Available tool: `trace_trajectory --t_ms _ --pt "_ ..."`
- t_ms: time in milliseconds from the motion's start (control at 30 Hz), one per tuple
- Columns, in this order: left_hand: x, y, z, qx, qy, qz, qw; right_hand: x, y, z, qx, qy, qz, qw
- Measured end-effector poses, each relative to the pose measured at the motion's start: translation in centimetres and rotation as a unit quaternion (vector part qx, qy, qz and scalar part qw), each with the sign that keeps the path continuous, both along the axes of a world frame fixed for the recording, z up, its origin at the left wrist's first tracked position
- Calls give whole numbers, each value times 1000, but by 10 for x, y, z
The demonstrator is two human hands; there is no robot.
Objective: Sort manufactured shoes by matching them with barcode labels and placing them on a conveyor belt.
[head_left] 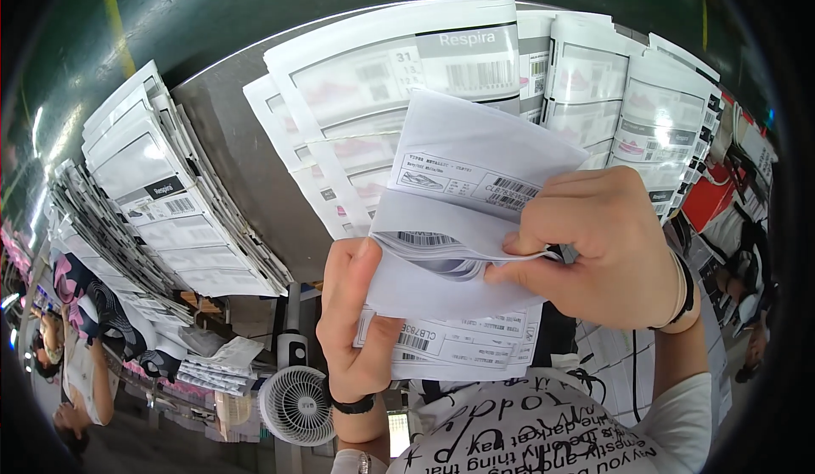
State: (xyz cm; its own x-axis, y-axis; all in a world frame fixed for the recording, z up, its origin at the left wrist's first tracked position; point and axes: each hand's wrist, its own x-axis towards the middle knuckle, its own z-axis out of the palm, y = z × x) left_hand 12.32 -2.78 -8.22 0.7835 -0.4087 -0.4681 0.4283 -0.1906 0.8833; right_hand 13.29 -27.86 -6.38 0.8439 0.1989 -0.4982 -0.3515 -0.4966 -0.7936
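A bundle of white printed label sheets (488, 134), with barcodes and small shoe drawings, is held up in front of my chest. My right hand (607, 241) pinches the folded edges of several sheets between thumb and fingers at the right side. The bent layers bow apart in the middle, leaving a gap between them. My left hand (356, 325) grips the bundle's left edge, with the thumb on the near side and the fingers beside the fold. More of the labels hang below, close to my shirt.
Beyond the bundle, a tied stack of large printed sheets (390, 58) lies on the grey table (225, 126). More sheet stacks stand at the left (153, 194) and right (654, 126). A white fan (297, 404) is at the lower left, near another person (85, 389).
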Motion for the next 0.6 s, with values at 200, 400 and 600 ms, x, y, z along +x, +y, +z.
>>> trace_trajectory --t_ms 200,400,600 --pt "1 -7 8 24 -32 12 999 2 1 -1 -9 1 17 1000" --pt "40 -25 19 111 -81 -221 966 8 -13 -9 19 96 7 995" --pt "42 -19 18 109 -62 -229 965 8 -13 -17 107 180 -103 972"
